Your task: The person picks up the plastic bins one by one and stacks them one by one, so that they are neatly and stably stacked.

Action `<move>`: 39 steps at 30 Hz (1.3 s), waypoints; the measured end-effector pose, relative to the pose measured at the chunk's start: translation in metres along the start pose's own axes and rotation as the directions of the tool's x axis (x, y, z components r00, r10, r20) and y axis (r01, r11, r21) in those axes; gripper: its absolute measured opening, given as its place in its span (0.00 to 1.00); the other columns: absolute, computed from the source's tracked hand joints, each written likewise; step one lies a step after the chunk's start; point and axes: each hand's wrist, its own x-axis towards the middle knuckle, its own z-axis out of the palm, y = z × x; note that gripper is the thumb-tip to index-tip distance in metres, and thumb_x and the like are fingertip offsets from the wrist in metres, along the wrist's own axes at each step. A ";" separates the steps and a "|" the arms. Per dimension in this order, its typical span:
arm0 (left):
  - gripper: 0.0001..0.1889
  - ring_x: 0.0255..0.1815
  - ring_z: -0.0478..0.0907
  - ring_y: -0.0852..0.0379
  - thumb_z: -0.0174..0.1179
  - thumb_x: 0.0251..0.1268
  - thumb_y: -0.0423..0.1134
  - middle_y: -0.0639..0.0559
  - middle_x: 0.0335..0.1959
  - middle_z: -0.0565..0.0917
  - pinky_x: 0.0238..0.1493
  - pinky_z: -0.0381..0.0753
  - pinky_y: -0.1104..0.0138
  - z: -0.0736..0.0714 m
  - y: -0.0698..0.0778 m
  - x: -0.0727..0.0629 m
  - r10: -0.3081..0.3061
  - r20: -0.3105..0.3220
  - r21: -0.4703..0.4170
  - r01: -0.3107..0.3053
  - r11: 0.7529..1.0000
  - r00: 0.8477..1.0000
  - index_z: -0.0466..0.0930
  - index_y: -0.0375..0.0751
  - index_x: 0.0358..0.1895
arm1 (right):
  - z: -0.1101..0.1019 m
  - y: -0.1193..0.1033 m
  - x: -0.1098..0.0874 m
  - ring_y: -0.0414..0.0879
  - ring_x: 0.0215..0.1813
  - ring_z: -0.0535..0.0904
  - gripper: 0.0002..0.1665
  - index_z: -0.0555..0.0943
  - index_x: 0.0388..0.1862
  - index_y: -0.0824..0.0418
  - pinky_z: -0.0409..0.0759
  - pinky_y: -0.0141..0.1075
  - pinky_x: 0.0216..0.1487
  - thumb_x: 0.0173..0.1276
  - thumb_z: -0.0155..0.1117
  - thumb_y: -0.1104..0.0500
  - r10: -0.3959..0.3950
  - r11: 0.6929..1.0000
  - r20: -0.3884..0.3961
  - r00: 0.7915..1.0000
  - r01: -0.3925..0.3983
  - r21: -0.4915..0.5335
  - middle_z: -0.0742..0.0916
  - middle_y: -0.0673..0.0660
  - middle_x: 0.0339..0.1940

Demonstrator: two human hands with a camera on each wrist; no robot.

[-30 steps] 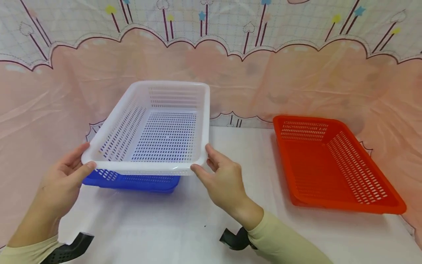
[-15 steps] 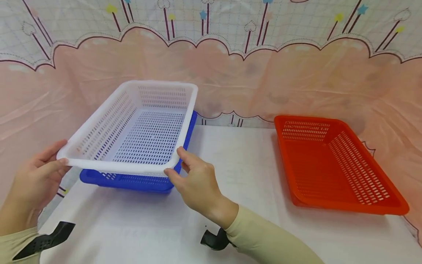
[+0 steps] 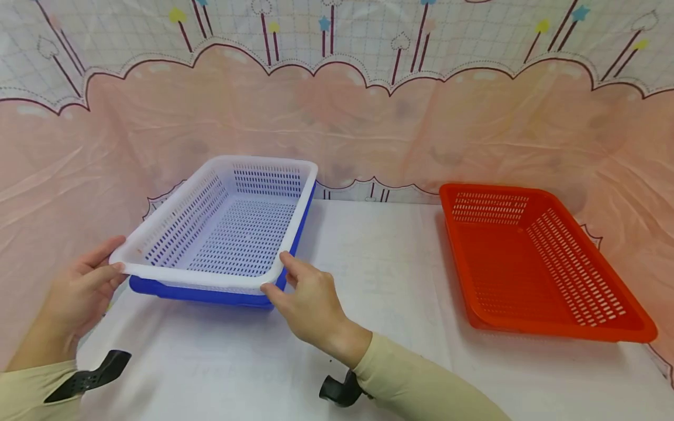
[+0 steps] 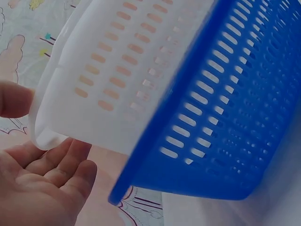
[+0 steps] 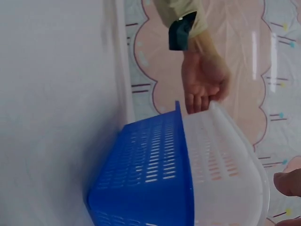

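A white perforated plastic basket [image 3: 237,234] sits partly down inside a blue basket [image 3: 205,296] of like shape on the table's left side. My left hand [image 3: 79,292] pinches the white basket's near left corner, thumb on the rim and fingers below it. At the near right corner, my right hand [image 3: 310,301] grips the same rim between thumb and fingers. In the left wrist view the white wall [image 4: 103,70] goes down behind the blue rim [image 4: 155,117], its own rim still standing clear above. The right wrist view shows the blue basket [image 5: 146,165] resting on the table.
An orange-red basket [image 3: 526,263] stands at the right of the white-covered table [image 3: 379,280]. Behind the table hangs a pink and white patterned cloth [image 3: 368,128]. Black wrist mounts [image 3: 342,389] stick out from the sleeves.
Both hands have carried the white basket leftward over the blue one, then lowered it into the blue basket. The blue and red baskets stay in place.
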 end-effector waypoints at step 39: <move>0.21 0.48 0.75 0.81 0.53 0.75 0.28 0.78 0.48 0.77 0.47 0.71 0.87 0.011 -0.038 -0.018 -0.107 -0.210 0.617 0.216 0.757 0.972 0.67 0.35 0.68 | -0.008 0.054 0.004 0.57 0.68 0.73 0.42 0.64 0.73 0.74 0.75 0.40 0.62 0.67 0.71 0.59 0.142 0.984 -0.035 0.989 -0.137 0.116 0.71 0.65 0.73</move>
